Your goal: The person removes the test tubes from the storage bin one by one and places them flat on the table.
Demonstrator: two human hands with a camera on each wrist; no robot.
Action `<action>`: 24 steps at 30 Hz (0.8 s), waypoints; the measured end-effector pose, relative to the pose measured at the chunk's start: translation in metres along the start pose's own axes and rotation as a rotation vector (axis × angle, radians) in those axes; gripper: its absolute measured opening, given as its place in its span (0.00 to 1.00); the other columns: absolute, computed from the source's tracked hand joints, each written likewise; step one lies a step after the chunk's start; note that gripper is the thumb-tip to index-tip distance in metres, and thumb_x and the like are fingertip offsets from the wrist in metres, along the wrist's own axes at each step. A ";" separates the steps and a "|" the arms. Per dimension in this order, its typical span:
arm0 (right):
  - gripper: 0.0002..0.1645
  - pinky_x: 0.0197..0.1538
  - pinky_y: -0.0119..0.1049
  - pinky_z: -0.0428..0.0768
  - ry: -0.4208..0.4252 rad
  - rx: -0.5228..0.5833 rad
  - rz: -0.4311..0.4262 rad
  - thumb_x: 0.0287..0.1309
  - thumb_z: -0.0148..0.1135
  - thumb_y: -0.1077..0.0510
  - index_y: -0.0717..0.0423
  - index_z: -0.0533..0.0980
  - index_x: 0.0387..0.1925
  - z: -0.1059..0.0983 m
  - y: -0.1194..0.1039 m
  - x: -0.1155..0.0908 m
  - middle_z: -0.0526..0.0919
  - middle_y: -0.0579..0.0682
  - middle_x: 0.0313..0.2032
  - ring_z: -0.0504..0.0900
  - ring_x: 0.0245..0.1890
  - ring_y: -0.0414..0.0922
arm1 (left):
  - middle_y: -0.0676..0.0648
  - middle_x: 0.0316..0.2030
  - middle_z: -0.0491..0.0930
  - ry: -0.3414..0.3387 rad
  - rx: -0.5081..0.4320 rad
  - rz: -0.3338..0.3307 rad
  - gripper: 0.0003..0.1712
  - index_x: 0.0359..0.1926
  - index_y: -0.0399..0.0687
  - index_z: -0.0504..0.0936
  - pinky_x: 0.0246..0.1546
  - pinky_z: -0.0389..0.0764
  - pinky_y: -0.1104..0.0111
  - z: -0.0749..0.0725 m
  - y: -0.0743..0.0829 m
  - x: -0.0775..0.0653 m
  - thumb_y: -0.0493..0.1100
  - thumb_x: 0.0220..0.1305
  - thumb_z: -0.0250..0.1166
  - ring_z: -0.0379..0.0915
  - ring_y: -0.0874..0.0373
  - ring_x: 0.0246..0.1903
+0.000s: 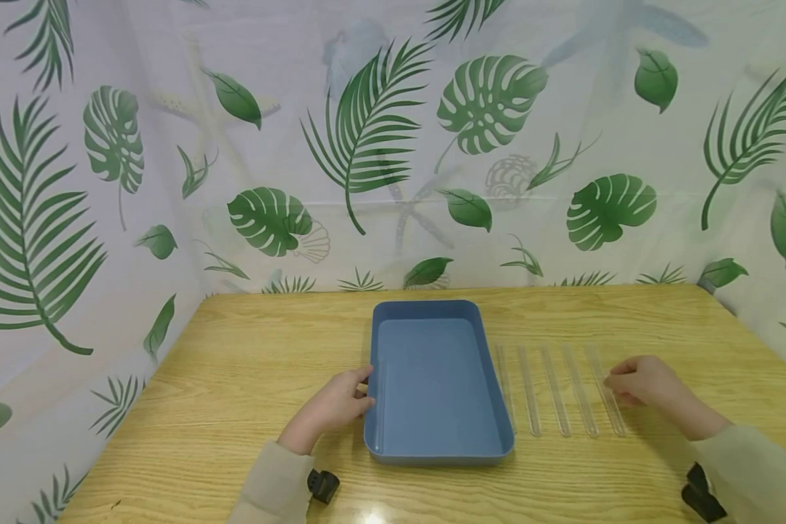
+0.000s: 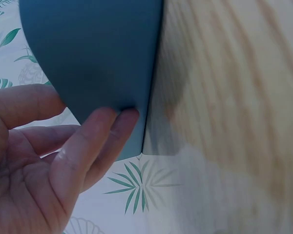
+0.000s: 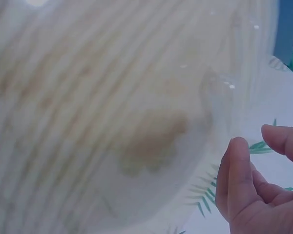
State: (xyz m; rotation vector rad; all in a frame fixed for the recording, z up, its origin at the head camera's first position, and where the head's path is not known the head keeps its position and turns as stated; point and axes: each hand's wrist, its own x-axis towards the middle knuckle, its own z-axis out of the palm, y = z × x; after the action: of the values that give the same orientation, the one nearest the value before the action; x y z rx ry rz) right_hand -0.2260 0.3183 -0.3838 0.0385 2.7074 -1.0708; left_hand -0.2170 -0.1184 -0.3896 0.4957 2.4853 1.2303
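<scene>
My left hand [image 1: 334, 404] is at the left side of a blue rectangular tray [image 1: 442, 386]. In the left wrist view, its loosely extended fingers [image 2: 100, 129] rest against the tray's outer wall. Inside the tray, a clear test tube [image 1: 378, 411] lies lengthwise along the left wall. Several more clear test tubes [image 1: 553, 389] lie side by side on the table, right of the tray. My right hand [image 1: 648, 382] hovers beside the rightmost test tube [image 1: 605, 393], fingertips right at its edge. Thumb and fingers are apart with nothing between them in the right wrist view.
The wood-grain table [image 1: 255, 364] runs back to a white curtain [image 1: 393, 145] printed with green leaves, which also closes off the left and right sides. A black wrist device [image 1: 323, 485] sits by the left sleeve, and another [image 1: 702, 495] by the right.
</scene>
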 end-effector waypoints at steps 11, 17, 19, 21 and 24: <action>0.30 0.36 0.39 0.79 -0.064 0.093 -0.006 0.58 0.52 0.58 0.84 0.62 0.49 0.000 -0.016 -0.002 0.77 0.64 0.37 0.79 0.35 0.51 | 0.29 0.53 0.65 0.003 0.006 0.000 0.30 0.61 0.23 0.53 0.34 0.78 0.66 -0.001 0.001 0.000 0.29 0.60 0.52 0.71 0.43 0.45; 0.33 0.41 0.40 0.78 -0.123 0.192 -0.008 0.59 0.52 0.57 0.83 0.57 0.53 0.011 -0.030 -0.003 0.71 0.71 0.45 0.76 0.42 0.55 | 0.28 0.52 0.65 0.007 0.014 0.004 0.30 0.60 0.22 0.53 0.35 0.78 0.66 -0.001 0.002 -0.002 0.28 0.59 0.53 0.71 0.42 0.44; 0.33 0.42 0.40 0.78 -0.135 0.208 -0.025 0.59 0.52 0.57 0.83 0.58 0.53 0.015 -0.034 -0.003 0.71 0.70 0.45 0.76 0.43 0.55 | 0.28 0.52 0.65 0.009 0.017 0.008 0.30 0.60 0.21 0.53 0.35 0.78 0.66 -0.001 0.002 -0.002 0.28 0.59 0.53 0.72 0.42 0.44; 0.32 0.42 0.40 0.78 -0.147 0.231 -0.042 0.59 0.52 0.58 0.84 0.58 0.52 0.019 -0.038 -0.002 0.72 0.69 0.45 0.76 0.43 0.55 | 0.28 0.52 0.65 0.009 0.015 0.010 0.30 0.60 0.21 0.53 0.35 0.78 0.65 -0.001 0.003 -0.003 0.28 0.59 0.53 0.72 0.42 0.44; 0.31 0.43 0.40 0.77 -0.174 0.267 -0.066 0.59 0.52 0.59 0.84 0.57 0.52 0.026 -0.043 -0.001 0.72 0.70 0.45 0.75 0.44 0.56 | 0.28 0.52 0.66 0.011 0.013 0.013 0.30 0.60 0.21 0.53 0.35 0.78 0.65 0.000 0.004 -0.003 0.28 0.58 0.53 0.72 0.42 0.44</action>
State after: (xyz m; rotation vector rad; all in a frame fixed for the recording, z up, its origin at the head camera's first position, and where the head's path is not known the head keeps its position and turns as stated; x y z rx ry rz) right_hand -0.2247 0.2692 -0.3725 -0.0950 2.4122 -1.3797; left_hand -0.2143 -0.1179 -0.3862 0.5112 2.5046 1.2250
